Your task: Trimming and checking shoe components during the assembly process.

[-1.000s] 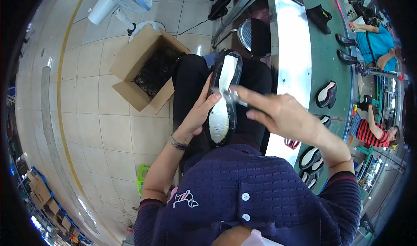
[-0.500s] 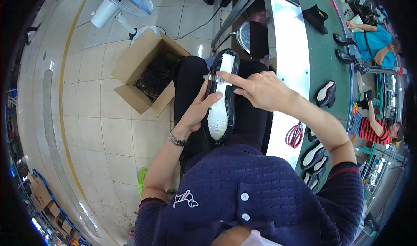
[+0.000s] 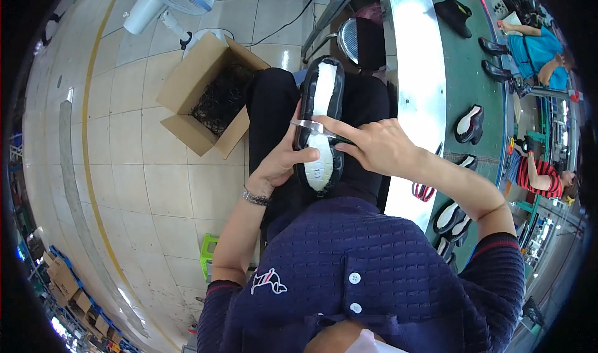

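Black shoe (image 3: 321, 126) sole-up on the lap beside the counter's (image 3: 414, 73) near edge, clamped in the left hand (image 3: 283, 163), right hand (image 3: 374, 144) closed on a metal blade (image 3: 309, 126) across the white sole, likely to slip toward that thumb.

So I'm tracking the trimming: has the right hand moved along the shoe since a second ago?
Yes. The right hand slid down the shoe, away from the cardboard box.
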{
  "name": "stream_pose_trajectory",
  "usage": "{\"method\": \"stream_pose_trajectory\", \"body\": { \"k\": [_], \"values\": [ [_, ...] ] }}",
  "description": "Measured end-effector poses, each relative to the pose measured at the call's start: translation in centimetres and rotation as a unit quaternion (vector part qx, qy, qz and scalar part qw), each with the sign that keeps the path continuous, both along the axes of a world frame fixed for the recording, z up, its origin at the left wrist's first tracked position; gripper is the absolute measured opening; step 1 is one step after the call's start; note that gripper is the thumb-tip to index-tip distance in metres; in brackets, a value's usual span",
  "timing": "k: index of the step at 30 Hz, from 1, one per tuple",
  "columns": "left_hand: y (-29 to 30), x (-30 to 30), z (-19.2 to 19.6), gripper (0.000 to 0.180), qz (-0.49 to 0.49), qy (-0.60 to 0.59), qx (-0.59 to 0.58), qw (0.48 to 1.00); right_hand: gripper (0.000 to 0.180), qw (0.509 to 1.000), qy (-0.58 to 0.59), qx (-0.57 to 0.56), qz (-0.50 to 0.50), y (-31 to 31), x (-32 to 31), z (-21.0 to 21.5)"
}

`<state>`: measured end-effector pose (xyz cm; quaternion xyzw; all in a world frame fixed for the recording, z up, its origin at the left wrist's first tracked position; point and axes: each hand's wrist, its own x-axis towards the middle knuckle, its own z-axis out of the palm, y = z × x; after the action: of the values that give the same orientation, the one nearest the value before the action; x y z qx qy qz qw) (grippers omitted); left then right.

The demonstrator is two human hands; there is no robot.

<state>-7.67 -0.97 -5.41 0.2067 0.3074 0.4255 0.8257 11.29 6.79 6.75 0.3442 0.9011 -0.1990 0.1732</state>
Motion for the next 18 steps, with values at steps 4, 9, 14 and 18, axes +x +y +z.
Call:
{"method": "stream_pose_trajectory", "body": {
  "k": [4,9,14,18],
  "values": [
    [-2.0,0.8,-2.8,0.079,0.055,-0.184,-0.077,0.978,0.070,0.998,-0.026,-0.027,0.040,-1.1,1.8,2.7],
    [-2.5,2.3,-2.5,0.067,0.075,-0.197,-0.097,0.973,0.075,0.985,0.050,0.132,0.095,-4.6,2.3,0.3],
    [-2.1,3.4,-0.9,0.069,0.137,-0.032,0.010,0.990,0.071,0.997,0.034,0.043,0.057,-3.3,2.5,0.8],
    [-2.4,3.0,-2.3,0.073,0.143,0.068,0.057,0.986,0.071,0.997,0.024,-0.034,0.059,-1.7,0.8,5.0]
  ]
}}
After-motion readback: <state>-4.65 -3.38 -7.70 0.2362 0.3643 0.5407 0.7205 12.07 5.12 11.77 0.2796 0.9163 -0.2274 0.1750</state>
